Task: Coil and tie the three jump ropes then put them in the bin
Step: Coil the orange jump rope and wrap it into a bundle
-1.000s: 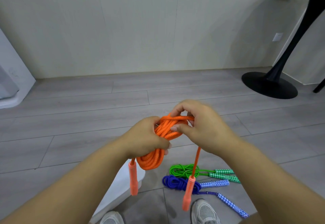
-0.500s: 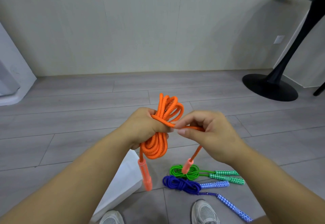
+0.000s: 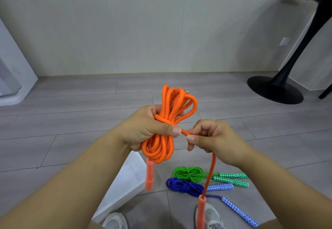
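- White bin (image 3: 125,183): on floor, lower left, holds no rope yet.
- Left hand (image 3: 143,128): grip clamped around orange rope (image 3: 161,139) coil.
- Right hand (image 3: 213,139): grip pinched on wrapping strand; tie unfinished.
- Green rope (image 3: 188,173), blue rope (image 3: 183,186): bundled on floor, apparently tied, awaiting binning.

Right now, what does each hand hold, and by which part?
The left hand grips the orange jump rope around the coil's middle. The right hand pinches its free strand near the wrap.
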Available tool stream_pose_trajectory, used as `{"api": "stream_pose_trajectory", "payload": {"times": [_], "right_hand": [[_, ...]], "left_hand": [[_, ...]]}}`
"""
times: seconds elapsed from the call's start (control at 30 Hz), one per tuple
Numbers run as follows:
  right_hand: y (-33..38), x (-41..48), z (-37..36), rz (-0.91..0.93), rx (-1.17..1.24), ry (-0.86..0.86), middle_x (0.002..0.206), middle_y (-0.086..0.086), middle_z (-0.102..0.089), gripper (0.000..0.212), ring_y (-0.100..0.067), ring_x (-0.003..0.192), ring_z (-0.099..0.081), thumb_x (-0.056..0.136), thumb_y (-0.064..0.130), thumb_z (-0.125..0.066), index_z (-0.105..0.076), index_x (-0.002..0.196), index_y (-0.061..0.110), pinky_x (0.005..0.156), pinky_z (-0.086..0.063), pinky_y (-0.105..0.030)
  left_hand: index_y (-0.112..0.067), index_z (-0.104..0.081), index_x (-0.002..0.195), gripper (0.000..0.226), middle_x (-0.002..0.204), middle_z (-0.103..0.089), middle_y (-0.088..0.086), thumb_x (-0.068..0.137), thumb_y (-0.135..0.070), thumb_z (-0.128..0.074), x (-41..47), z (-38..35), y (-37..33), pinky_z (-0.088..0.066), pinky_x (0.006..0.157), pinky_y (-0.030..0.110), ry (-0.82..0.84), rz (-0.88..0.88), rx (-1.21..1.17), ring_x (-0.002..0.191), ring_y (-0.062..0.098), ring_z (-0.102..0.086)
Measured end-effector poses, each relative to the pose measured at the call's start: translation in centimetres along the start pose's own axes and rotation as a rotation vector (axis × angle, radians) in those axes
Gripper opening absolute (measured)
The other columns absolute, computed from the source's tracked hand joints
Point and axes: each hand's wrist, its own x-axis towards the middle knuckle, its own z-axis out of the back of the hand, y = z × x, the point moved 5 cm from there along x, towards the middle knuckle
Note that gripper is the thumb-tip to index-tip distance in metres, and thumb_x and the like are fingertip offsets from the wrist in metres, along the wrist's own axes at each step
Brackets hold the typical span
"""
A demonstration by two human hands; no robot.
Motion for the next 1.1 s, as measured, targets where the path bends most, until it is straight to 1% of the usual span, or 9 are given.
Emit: {"api": "stream_pose_trajectory", "payload": {"times": [0.3, 0.37, 0.43, 0.53, 0.63, 0.73, 0.9, 1.0, 1.1], "right_hand": [[-0.4, 0.4, 0.8, -0.114, -0.182, 0.058, 0.053, 0.002, -0.062, 0.005, -0.01, 0.048, -0.041, 0.077, 0.011, -0.073, -0.07, 0.075, 0.007, 0.045, -0.032, -0.018], [-0.3, 0.6, 1.8, -0.12, -0.256, 0.04, 0.056, -0.006, -0.063, 0.014, -0.013, 0.052, -0.043, 0.077, 0.003, -0.071, -0.071, 0.066, 0.011, 0.049, -0.036, -0.021], [-0.3, 0.9, 2.5, -0.152, -0.3, 0.055, 0.064, -0.022, -0.064, 0.021, -0.018, 0.058, -0.047, 0.078, -0.008, -0.063, -0.072, 0.067, 0.008, 0.059, -0.04, -0.029], [-0.7, 1.1, 2.5, -0.22, -0.316, 0.12, 0.057, -0.005, -0.062, 0.026, -0.007, 0.051, -0.049, 0.077, -0.011, -0.06, -0.072, 0.07, 0.011, 0.056, -0.041, -0.027], [-0.5, 1.5, 2.2, -0.246, -0.296, 0.147, 0.062, -0.003, -0.062, 0.024, -0.007, 0.054, -0.05, 0.08, -0.007, -0.06, -0.072, 0.074, 0.013, 0.058, -0.043, -0.024], [-0.3, 1.9, 1.8, -0.255, -0.199, 0.165, 0.072, -0.014, -0.063, 0.014, -0.013, 0.058, -0.049, 0.084, -0.001, -0.06, -0.069, 0.08, 0.009, 0.055, -0.041, -0.022], [0.6, 1.7, 1.5, -0.248, -0.236, 0.149, 0.079, -0.017, -0.063, 0.016, -0.021, 0.066, -0.054, 0.079, 0.002, -0.067, -0.066, 0.094, 0.007, 0.059, -0.043, -0.027], [1.4, 0.9, 0.7, -0.201, -0.456, 0.182, 0.094, -0.003, -0.068, 0.034, -0.014, 0.084, -0.065, 0.07, 0.017, -0.08, -0.063, 0.099, 0.019, 0.078, -0.056, -0.03], [2.0, 0.6, 0.2, -0.116, -0.614, 0.13, 0.094, 0.015, -0.061, 0.044, -0.001, 0.086, -0.06, 0.064, 0.021, -0.084, -0.06, 0.1, 0.029, 0.077, -0.053, -0.02]], "left_hand": [[-0.009, -0.065, 0.089, 0.037, 0.06, -0.067, -0.005, 0.072, 0.022, -0.055, -1.3, -2.7, -0.5, -0.049, 0.059, 0.013, 0.288, -0.02, 0.141, 0.057, 0.004, -0.063], [-0.012, -0.068, 0.088, 0.026, 0.07, -0.066, 0.005, 0.067, 0.002, -0.075, -1.1, -2.4, -0.2, -0.049, 0.067, 0.018, 0.262, -0.028, 0.354, 0.066, 0.007, -0.06], [-0.005, -0.063, 0.095, 0.04, 0.084, -0.057, 0.016, 0.064, -0.017, -0.084, -0.6, -2.2, 0.7, -0.043, 0.071, 0.018, 0.228, -0.014, 0.691, 0.072, 0.004, -0.051], [-0.018, -0.057, 0.11, 0.047, 0.102, -0.044, 0.005, 0.07, -0.023, -0.081, -0.2, -3.2, 1.8, -0.039, 0.072, 0.007, 0.302, 0.034, 0.984, 0.081, -0.004, -0.044], [-0.033, -0.045, 0.114, 0.052, 0.104, -0.036, -0.003, 0.074, -0.024, -0.077, 0.0, -3.5, 2.6, -0.042, 0.074, 0.013, 0.345, 0.066, 1.084, 0.084, 0.006, -0.05], [-0.032, -0.026, 0.112, 0.061, 0.092, -0.037, -0.009, 0.076, -0.024, -0.075, 0.3, -3.1, 3.4, -0.045, 0.068, 0.031, 0.324, 0.123, 1.206, 0.072, 0.016, -0.051], [-0.029, -0.013, 0.09, 0.061, 0.072, -0.045, 0.004, 0.078, -0.022, -0.073, 0.9, -2.0, 4.3, -0.041, 0.055, 0.031, 0.208, 0.189, 1.242, 0.056, 0.017, -0.046], [-0.026, -0.015, 0.095, 0.06, 0.075, -0.044, 0.0, 0.077, -0.019, -0.072, 1.0, -1.5, 4.3, -0.041, 0.053, 0.027, 0.13, 0.185, 1.22, 0.056, 0.014, -0.047], [-0.022, -0.027, 0.106, 0.06, 0.086, -0.057, -0.001, 0.07, -0.018, -0.075, 1.1, -1.0, 3.8, -0.044, 0.056, 0.024, -0.003, 0.13, 1.19, 0.066, 0.012, -0.056]]}}
